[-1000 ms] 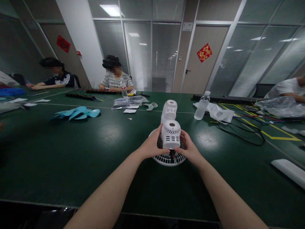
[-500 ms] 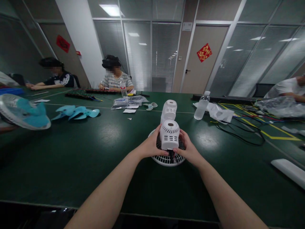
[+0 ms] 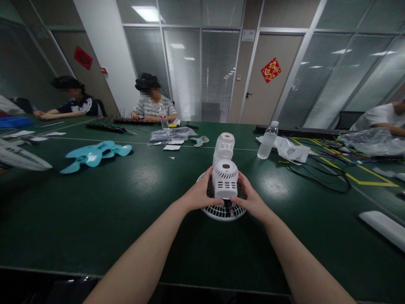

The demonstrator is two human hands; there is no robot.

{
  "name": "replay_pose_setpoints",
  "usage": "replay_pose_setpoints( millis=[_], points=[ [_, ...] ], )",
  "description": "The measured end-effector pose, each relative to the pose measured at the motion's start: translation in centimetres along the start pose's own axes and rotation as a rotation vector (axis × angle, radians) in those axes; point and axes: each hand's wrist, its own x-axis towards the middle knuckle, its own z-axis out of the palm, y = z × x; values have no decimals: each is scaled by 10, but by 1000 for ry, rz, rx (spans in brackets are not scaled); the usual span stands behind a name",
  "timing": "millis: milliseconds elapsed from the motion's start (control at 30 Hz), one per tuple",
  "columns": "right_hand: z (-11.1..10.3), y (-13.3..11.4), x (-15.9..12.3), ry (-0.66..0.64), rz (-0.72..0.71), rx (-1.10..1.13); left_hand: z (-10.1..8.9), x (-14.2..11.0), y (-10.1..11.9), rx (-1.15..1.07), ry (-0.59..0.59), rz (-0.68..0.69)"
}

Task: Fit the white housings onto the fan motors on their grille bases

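A white fan motor housing [image 3: 225, 179] with vent slots sits above a round white fan grille [image 3: 224, 214] on the green table. My left hand [image 3: 202, 194] is closed around the housing's left side, and my right hand [image 3: 248, 196] grips its right side. Both thumbs press near the lower edge, by a small dark part with wires [image 3: 228, 206]. Just behind stands a second white vented housing [image 3: 225, 142], partly covered by the front one.
Light-blue fan blades [image 3: 90, 158] lie to the left, near another white grille [image 3: 23, 157] at the edge. A clear bottle [image 3: 268, 140], plastic wrap [image 3: 295, 151] and black cables [image 3: 329, 185] are at the right. A white panel [image 3: 382, 228] lies nearer. Co-workers sit around.
At the left edge the other grille has tilted and shifted left, and a blue fan blade that was with it now rests on the table. My hands have hardly moved.
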Motion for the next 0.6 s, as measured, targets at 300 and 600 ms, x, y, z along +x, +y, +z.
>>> replay_pose_setpoints(
  millis=[300, 600],
  points=[
    [-1, -2, 2, -20, -12, -7, -1, 0, -3, -6, -4, 32],
    [0, 4, 2, -7, -29, -26, -1, 1, -1, -1, 26, -10]
  ],
)
